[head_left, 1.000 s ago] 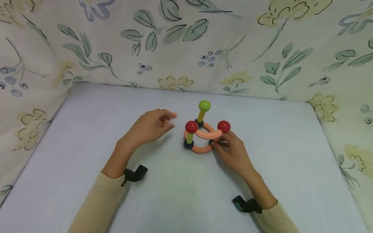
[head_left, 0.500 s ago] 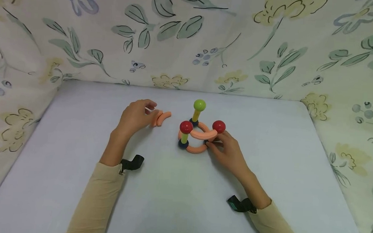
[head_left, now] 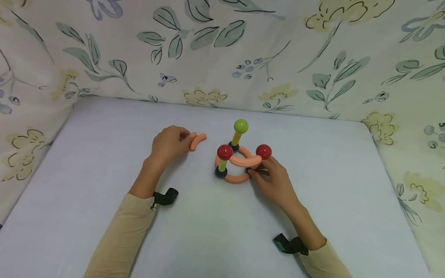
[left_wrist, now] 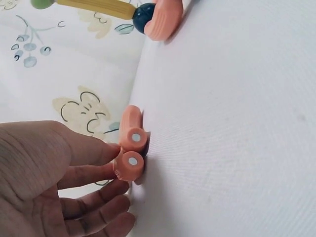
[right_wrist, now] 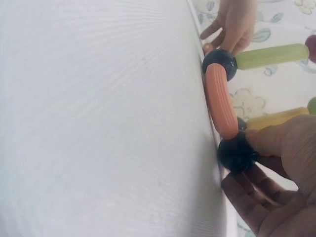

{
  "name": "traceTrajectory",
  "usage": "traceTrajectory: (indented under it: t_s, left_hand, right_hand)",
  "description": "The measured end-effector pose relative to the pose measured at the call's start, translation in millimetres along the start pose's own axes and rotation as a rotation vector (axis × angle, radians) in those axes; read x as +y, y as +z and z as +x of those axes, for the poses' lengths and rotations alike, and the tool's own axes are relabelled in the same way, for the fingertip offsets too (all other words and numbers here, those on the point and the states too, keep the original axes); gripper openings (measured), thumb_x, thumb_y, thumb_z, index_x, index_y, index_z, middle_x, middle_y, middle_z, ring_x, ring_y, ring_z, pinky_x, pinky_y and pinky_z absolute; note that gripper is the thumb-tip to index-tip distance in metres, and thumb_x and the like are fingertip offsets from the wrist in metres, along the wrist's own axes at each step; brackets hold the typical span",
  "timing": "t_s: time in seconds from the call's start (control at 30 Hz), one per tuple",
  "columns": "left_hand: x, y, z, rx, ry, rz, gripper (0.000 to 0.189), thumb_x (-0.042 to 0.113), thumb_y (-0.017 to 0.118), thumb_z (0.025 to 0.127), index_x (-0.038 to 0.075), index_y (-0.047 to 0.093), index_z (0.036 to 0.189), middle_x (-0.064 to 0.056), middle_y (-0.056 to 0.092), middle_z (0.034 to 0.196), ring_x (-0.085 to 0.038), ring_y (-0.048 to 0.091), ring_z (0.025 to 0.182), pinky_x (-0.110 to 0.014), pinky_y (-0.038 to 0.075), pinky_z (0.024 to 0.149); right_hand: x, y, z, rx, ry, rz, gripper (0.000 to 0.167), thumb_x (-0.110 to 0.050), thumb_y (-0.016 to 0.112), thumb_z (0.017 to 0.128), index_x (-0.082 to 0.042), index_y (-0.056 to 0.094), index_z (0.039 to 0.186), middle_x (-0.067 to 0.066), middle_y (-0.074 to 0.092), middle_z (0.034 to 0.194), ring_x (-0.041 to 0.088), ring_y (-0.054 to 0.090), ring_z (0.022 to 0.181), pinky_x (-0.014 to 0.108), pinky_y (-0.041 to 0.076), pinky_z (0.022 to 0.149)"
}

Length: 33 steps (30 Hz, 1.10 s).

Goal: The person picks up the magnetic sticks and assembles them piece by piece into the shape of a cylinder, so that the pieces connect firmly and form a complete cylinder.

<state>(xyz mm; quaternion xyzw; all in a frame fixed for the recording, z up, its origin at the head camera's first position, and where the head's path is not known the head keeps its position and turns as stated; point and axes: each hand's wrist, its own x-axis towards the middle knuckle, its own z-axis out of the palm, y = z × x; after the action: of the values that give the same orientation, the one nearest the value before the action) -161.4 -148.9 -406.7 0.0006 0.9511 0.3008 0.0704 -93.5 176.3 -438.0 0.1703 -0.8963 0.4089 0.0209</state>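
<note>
My left hand (head_left: 169,144) pinches one curved orange rod (left_wrist: 128,169) between thumb and fingers, down at the table. Against it lies a second curved orange rod (head_left: 198,141); both show pale round spots on their ends in the left wrist view. To the right stands a ball-and-rod building toy: an orange ring (head_left: 237,179) with dark blue balls at its joints, uprights topped by a green ball (head_left: 241,126) and red balls (head_left: 225,152), and a curved orange rod (head_left: 246,161) bridging the red ones. My right hand (head_left: 274,179) grips a dark blue ball (right_wrist: 236,154) at the ring's right side.
A white table (head_left: 218,238) spreads under everything. Floral cloth (head_left: 211,47) hangs behind it and along both sides. Each wrist wears a black camera mount (head_left: 166,196) that sticks out inward above the tabletop.
My left hand came left from beside the toy to the two loose rods, then lowered onto the left one and took hold. My right hand has stayed at the toy's base.
</note>
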Motion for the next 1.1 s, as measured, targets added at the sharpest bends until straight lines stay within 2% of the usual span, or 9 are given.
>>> traceTrajectory:
  t_s: [0.23, 0.37, 0.47, 0.63, 0.8, 0.97, 1.1]
  left_hand:
    - [4.7, 1.3, -2.0, 0.048, -0.07, 0.022, 0.041, 0.038, 0.064, 0.106, 0.004, 0.075, 0.124, -0.018, 0.075, 0.125, -0.037, 0.07, 0.111, -0.051, 0.057, 0.091]
    - [5.2, 0.8, -2.9, 0.065, -0.068, 0.012, 0.04, 0.038, 0.064, 0.106, 0.004, 0.074, 0.125, -0.017, 0.076, 0.12, -0.035, 0.071, 0.102, -0.049, 0.056, 0.084]
    - [5.0, 0.1, -2.8, 0.071, -0.064, -0.001, 0.042, 0.04, 0.064, 0.106, 0.005, 0.073, 0.127, -0.017, 0.077, 0.119, -0.034, 0.072, 0.101, -0.048, 0.056, 0.083]
    - [4.8, -4.0, -3.8, 0.045, -0.064, -0.05, 0.044, 0.04, 0.064, 0.106, 0.004, 0.071, 0.13, -0.018, 0.075, 0.124, -0.036, 0.071, 0.108, -0.049, 0.056, 0.089]
    - [2.1, -11.0, -5.1, -0.015, -0.029, -0.126, 0.049, 0.039, 0.064, 0.106, 0.0, 0.068, 0.135, -0.022, 0.073, 0.13, -0.039, 0.069, 0.118, -0.052, 0.056, 0.098]
    - [-2.0, -18.4, -3.7, -0.058, -0.028, -0.18, 0.048, 0.039, 0.065, 0.105, 0.004, 0.069, 0.137, -0.019, 0.074, 0.13, -0.036, 0.067, 0.122, -0.05, 0.057, 0.098]
    - [-1.0, -23.2, -3.3, -0.052, -0.016, -0.198, 0.049, 0.045, 0.066, 0.104, 0.008, 0.071, 0.136, -0.015, 0.075, 0.126, -0.033, 0.068, 0.121, -0.049, 0.057, 0.096]
  right_hand:
    - [0.4, -0.9, -0.2, -0.006, -0.009, 0.0, 0.022, -0.004, 0.078, 0.095, -0.003, 0.07, 0.115, 0.013, 0.069, 0.118, 0.028, 0.075, 0.109, 0.045, 0.064, 0.091]
    - [0.2, -1.3, -0.4, -0.008, -0.009, -0.002, 0.022, -0.004, 0.078, 0.095, -0.002, 0.07, 0.115, 0.013, 0.069, 0.118, 0.028, 0.075, 0.108, 0.045, 0.064, 0.091]
    - [-0.1, -1.7, -0.5, -0.009, -0.009, -0.002, 0.021, -0.004, 0.078, 0.095, -0.002, 0.07, 0.114, 0.013, 0.069, 0.117, 0.028, 0.075, 0.108, 0.045, 0.064, 0.091]
    - [0.4, -1.3, -0.3, -0.009, -0.017, -0.001, 0.02, -0.004, 0.078, 0.094, -0.003, 0.07, 0.113, 0.013, 0.069, 0.117, 0.028, 0.075, 0.107, 0.046, 0.064, 0.091]
    - [2.0, -0.7, 0.1, -0.009, -0.017, -0.007, 0.02, -0.005, 0.078, 0.095, -0.003, 0.07, 0.113, 0.013, 0.069, 0.117, 0.027, 0.075, 0.107, 0.046, 0.064, 0.091]
    - [1.3, -1.1, 0.2, -0.01, -0.01, -0.006, 0.02, -0.005, 0.078, 0.095, -0.002, 0.071, 0.113, 0.013, 0.069, 0.116, 0.027, 0.075, 0.107, 0.045, 0.064, 0.091]
    - [1.3, -1.6, -0.4, -0.011, -0.009, -0.008, 0.02, -0.005, 0.078, 0.095, -0.002, 0.071, 0.113, 0.013, 0.069, 0.116, 0.027, 0.075, 0.107, 0.044, 0.064, 0.091]
